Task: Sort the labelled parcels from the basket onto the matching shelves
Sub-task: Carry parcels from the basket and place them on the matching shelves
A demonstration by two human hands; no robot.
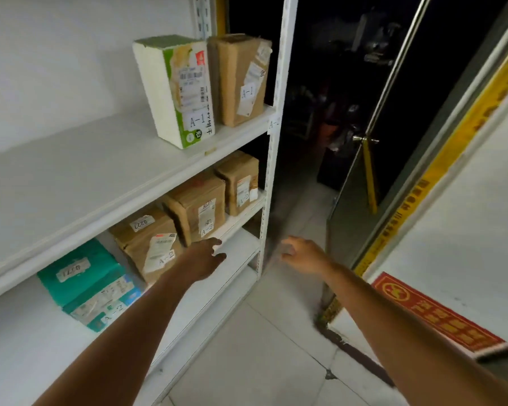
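On the white upper shelf stand a white-and-green parcel and a brown box, both marked A-1. The shelf below carries three brown boxes marked A-2 and a teal parcel marked A-2. My left hand hovers empty just in front of the A-2 boxes, fingers apart. My right hand hangs empty beside the shelf post, fingers loosely spread. No basket is in view.
The white shelf post bears an A-2 tag. To its right is a dark doorway with a glass door and metal handle. A red sign sits at the lower right. Pale floor tiles lie below.
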